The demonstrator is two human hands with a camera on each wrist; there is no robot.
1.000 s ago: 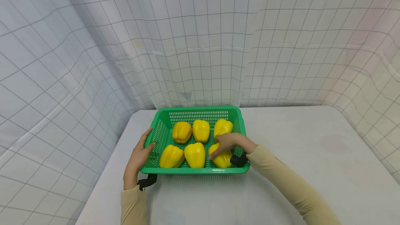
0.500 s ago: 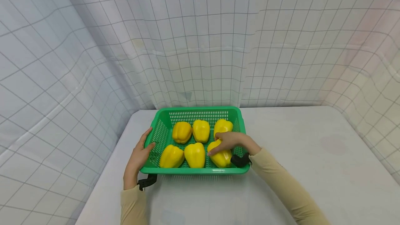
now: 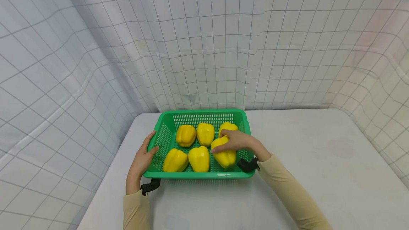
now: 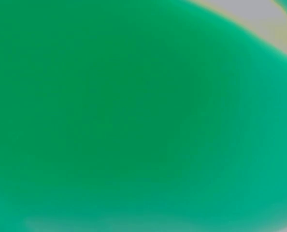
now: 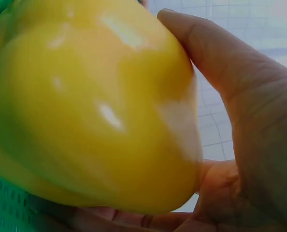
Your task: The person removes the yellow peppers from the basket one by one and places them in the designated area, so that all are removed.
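A green plastic basket [image 3: 204, 175] with slotted walls holds several yellow bell peppers in two rows. My left hand [image 3: 142, 160] holds its left rim, with the thumb over the inner edge. Green plastic fills most of the left wrist view, blurred. At the right of the basket my right hand [image 3: 233, 141] grips a yellow bell pepper [image 3: 225, 157], thumb on one side and fingers on the other. In the right wrist view that glossy bell pepper [image 5: 100, 111] sits between thumb and fingers. Behind it, another bell pepper [image 3: 228, 126] is partly hidden by the hand.
Other bell peppers lie in the basket: one at front left [image 3: 175, 160], one at front middle [image 3: 199, 159], and two in the back row, a deeper yellow one [image 3: 186, 136] and a paler one [image 3: 206, 134]. The white table [image 3: 303, 152] meets a grid-patterned curtain [image 3: 204, 52] behind.
My right hand has raised the front right bell pepper slightly and shifted it away from me, toward the back pepper. The left hand and the basket stay put.
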